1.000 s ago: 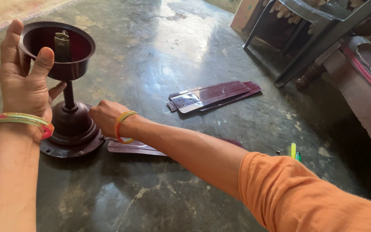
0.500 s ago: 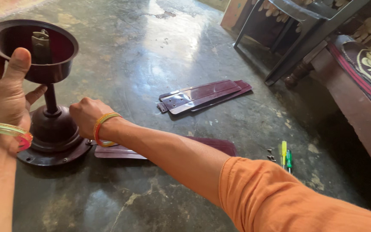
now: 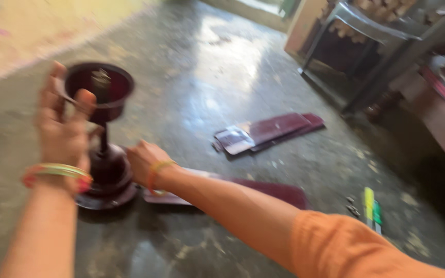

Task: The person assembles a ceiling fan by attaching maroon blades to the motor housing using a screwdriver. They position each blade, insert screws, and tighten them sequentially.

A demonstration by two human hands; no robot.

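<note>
A dark maroon ceiling fan motor (image 3: 106,177) stands on the floor, with a thin rod rising to a cup-shaped cover (image 3: 106,87). My left hand (image 3: 63,128), bangles at the wrist, grips the rim of that cup. My right hand (image 3: 145,162) is curled against the right side of the motor housing, where a maroon fan blade (image 3: 263,188) lying flat on the floor meets it. The whole view is blurred by motion, so the fingertips are unclear.
Stacked maroon fan blades (image 3: 269,131) lie further right on the dark stone floor (image 3: 207,67). A green and yellow tool (image 3: 371,206) and small dark screws (image 3: 354,206) lie at the right. A dark chair (image 3: 366,31) and wooden furniture stand at the back right.
The view has swung and blurred, so the fan now sits more to the right in the picture. Both hands keep their places on the cup and the motor.
</note>
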